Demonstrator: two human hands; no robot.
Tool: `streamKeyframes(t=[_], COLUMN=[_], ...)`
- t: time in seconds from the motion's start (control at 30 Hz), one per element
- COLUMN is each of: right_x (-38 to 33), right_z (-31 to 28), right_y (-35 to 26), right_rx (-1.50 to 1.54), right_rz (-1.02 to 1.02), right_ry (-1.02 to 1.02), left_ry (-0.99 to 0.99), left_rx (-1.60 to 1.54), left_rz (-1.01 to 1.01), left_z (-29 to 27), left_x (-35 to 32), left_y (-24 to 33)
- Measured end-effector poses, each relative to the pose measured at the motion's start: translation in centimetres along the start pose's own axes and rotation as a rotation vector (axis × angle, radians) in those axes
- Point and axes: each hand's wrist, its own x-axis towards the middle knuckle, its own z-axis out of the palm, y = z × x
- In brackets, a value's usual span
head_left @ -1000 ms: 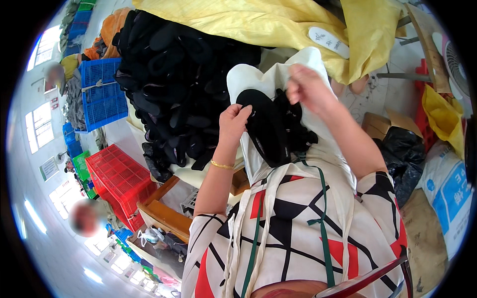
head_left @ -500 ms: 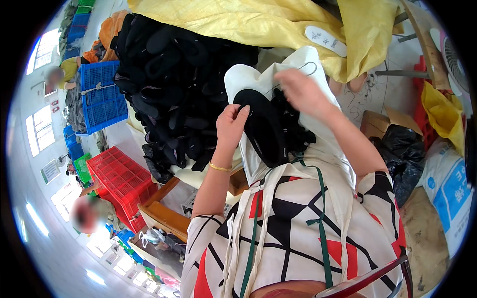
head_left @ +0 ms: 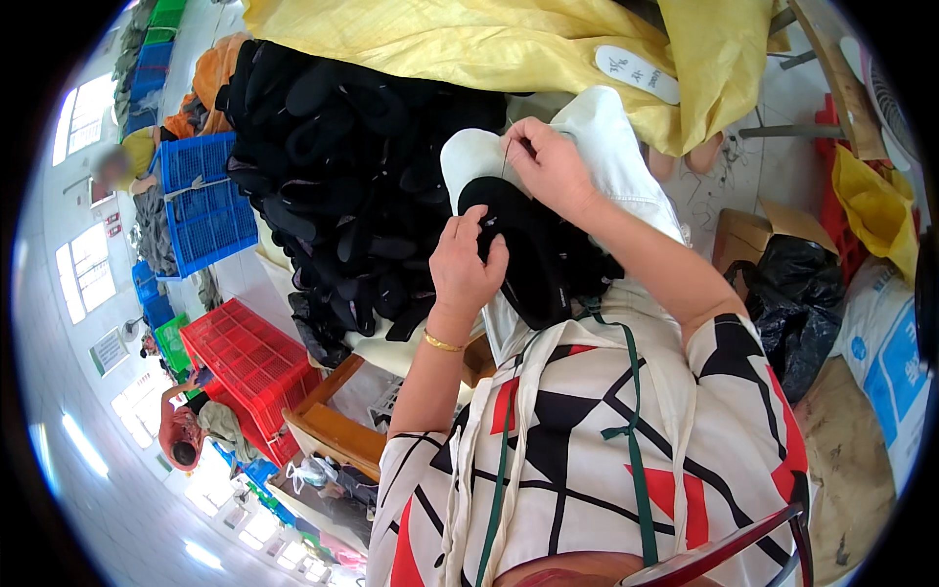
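Observation:
A black slip-on shoe [head_left: 533,264] lies on the white cloth [head_left: 621,147] over my lap, its opening facing up. At its left edge is my left hand [head_left: 468,262], thumb and forefinger spread apart, fingertips touching the upper beside a small pale spot. Above the shoe's far end, my right hand [head_left: 548,166] is closed in a pinch. A thin dark strand, seemingly thread [head_left: 506,152], runs down from its fingertips toward the shoe; whether a needle is there cannot be made out. More black material [head_left: 594,256] sits to the right of the shoe, partly under my right forearm.
To the left a large heap of black shoes [head_left: 342,176] spreads out. Beyond are a blue crate [head_left: 205,201], a red crate [head_left: 249,352] and two people. A yellow sheet [head_left: 440,39] carries a white insole [head_left: 638,75]. On the right stand a carton [head_left: 743,235] and a black bag [head_left: 797,303].
My right hand has come left from beside the shoe to above its far end, drawing the strand. My left fingers have loosened from a pinch on the shoe's edge and spread.

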Motion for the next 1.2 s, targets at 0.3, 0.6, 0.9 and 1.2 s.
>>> streamKeyframes(t=[0.3,0.6,0.9,1.2], right_x=[-3.0,-6.0,-9.6,-9.1], right_z=[1.0,-2.4,-2.5,-7.6], right_y=[-4.1,-7.0,-11.1,-6.3], right_rx=[1.200,1.205,1.008,0.042], right_rz=[0.610,0.544,0.333,-0.145], right_ry=[-0.134,-0.013,-0.097,0.084], left_ry=[0.012,0.051,-0.050,-0.205], left_rx=[0.185,0.135,0.141,-0.273], left_rz=[0.016,0.263,0.527,0.183], left_z=[1.5,1.2,0.7,0.5], left_x=[0.1,1.8,3.0,0.9], left_y=[-0.5,-0.8,-0.6,2.3])
